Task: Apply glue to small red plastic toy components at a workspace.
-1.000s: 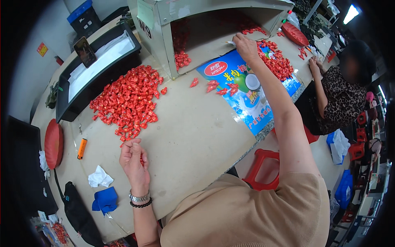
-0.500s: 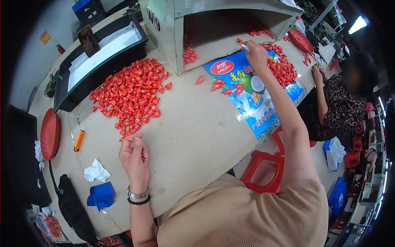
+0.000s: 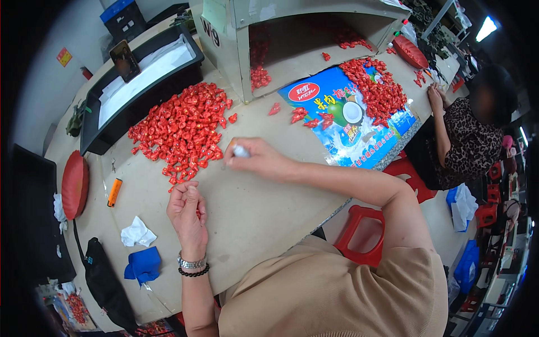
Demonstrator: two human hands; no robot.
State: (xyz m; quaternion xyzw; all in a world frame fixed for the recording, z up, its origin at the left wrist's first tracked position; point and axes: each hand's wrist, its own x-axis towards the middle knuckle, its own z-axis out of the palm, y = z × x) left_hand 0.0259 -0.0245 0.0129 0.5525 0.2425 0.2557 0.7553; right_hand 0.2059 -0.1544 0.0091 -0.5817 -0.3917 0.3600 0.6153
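Note:
My left hand (image 3: 188,216) is closed at the near edge of a large pile of small, shiny red pieces (image 3: 182,128). A bit of red shows inside its curled fingers. Over the bare tabletop right of the pile, my right hand (image 3: 261,159) grips a white pen-shaped tool (image 3: 241,150); its tip is blurred. Farther right, a printed blue sheet (image 3: 365,143) bears a second heap of red pieces (image 3: 377,92). Several paler, pointed red pieces (image 3: 298,115) lie by the sheet's left edge.
Behind the pile stands a black tray (image 3: 104,135) with a phone (image 3: 124,60) leaning in it. A grey metal housing (image 3: 224,45) rises at the back. Left are a red dish (image 3: 75,185), orange cylinder (image 3: 114,192), tissue (image 3: 137,232) and blue cloth (image 3: 144,265). A person (image 3: 463,135) sits right.
My right hand has swung left with the white tool, from the heap on the blue sheet to beside the large pile. The left hand stays closed near the pile's edge.

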